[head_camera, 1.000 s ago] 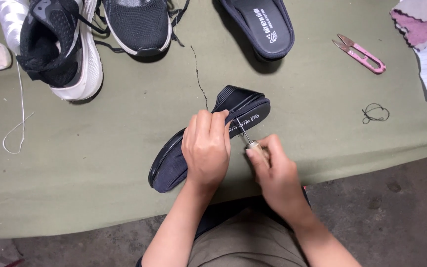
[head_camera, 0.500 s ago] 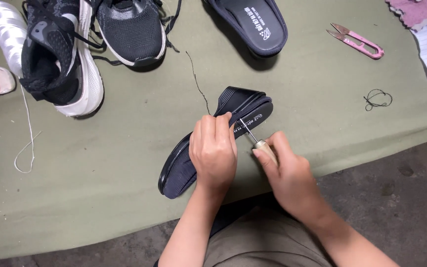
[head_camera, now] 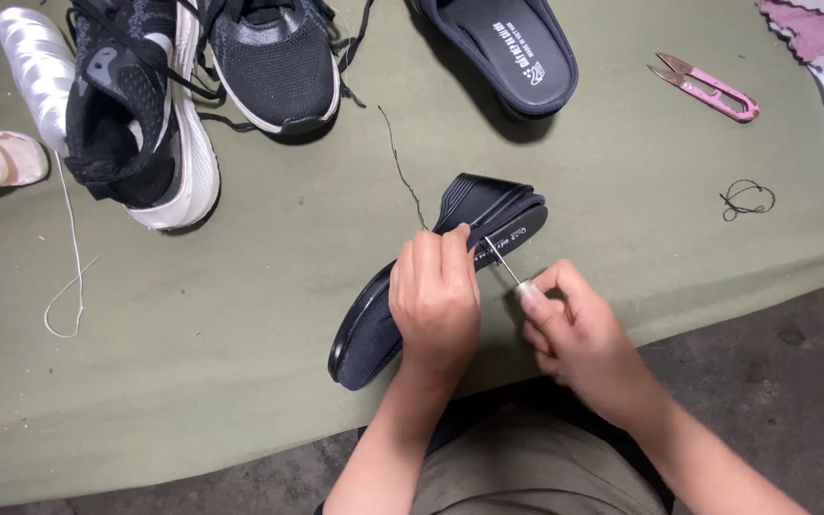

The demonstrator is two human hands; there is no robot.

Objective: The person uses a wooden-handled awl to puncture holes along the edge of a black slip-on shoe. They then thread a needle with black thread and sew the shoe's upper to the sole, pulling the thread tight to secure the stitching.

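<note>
My left hand (head_camera: 436, 296) on matt dark cloth slipper (head_camera: 431, 277), ribbed rubber sole; my right hand (head_camera: 574, 334) grips thin shiny metal awl (head_camera: 505, 270). Table (head_camera: 240, 381): matt olive cloth. Snips (head_camera: 705, 88): pink plastic. Sneakers (head_camera: 274, 57): black knit mesh.

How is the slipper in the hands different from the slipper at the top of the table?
The held slipper lies tipped on its side, gripped by the left hand, while the far slipper sits flat with its opening up and nobody touching it. The right hand pushes a thin metal awl into the held slipper; the far slipper has no tool in it. Both are dark navy and look like a pair.
</note>
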